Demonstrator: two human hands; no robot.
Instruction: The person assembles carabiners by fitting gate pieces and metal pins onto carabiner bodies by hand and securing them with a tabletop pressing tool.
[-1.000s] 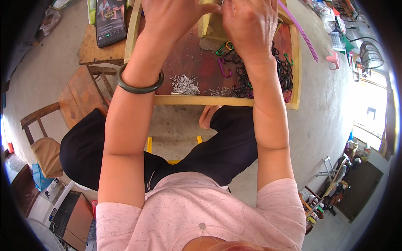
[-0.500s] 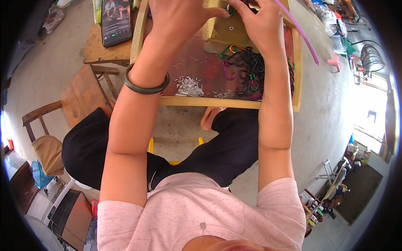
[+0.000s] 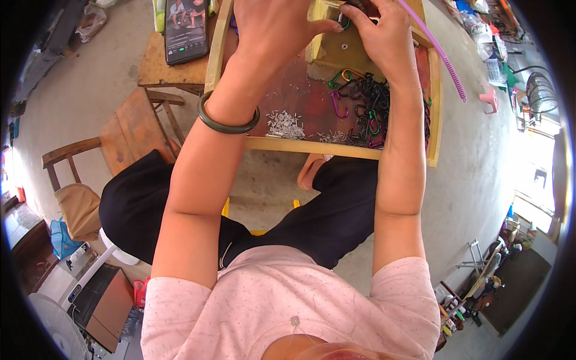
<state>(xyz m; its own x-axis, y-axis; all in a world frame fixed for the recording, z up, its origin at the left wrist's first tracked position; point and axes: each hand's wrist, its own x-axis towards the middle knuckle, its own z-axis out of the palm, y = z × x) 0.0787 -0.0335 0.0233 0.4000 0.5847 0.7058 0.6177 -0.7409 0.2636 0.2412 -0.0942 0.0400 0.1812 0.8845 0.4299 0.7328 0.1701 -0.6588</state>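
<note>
A: What do we have in the wooden-rimmed tray (image 3: 318, 144)?
B: Tangled black clips (image 3: 367, 96) on our right, and silvery pins (image 3: 284, 126), short and straight, heaped toward the near edge.
A: Any coloured ones?
B: A curved purple clip (image 3: 340, 108) lies beside the tangle on the reddish base.
A: And our hands?
B: Our left hand (image 3: 273, 29) and right hand (image 3: 388, 39) are close together above the olive block (image 3: 333, 55). A small green clip (image 3: 344, 23) shows between the thumbs; the fingers are mostly hidden, so we cannot tell whether either grip is clamped on it.
</note>
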